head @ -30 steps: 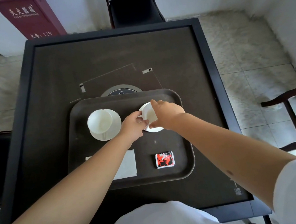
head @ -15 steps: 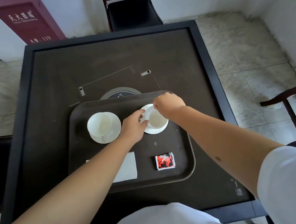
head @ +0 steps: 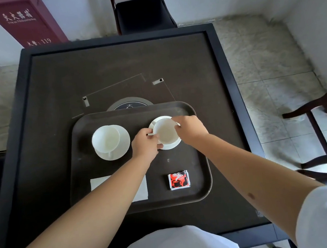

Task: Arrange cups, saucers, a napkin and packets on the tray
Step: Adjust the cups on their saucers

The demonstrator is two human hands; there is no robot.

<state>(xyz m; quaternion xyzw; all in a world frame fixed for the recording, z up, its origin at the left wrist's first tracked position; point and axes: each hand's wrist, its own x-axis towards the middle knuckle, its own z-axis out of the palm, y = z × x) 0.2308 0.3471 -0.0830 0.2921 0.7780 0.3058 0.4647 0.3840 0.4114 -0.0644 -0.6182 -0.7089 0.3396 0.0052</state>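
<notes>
- On the tray (head: 87,172), my left hand (head: 144,146) pinches the right cup (head: 165,131) by its left-pointing handle.
- My right hand (head: 189,130) grips its far rim.

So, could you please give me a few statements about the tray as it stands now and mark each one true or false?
1. Both hands are at the right cup. True: the left hand and the right hand hold it on its saucer.
2. The red packet lies off the tray. False: it lies on it, near right.
3. The left cup stands on a saucer. True.
4. The napkin is under the left cup. False: it lies apart, nearer the person.
</notes>
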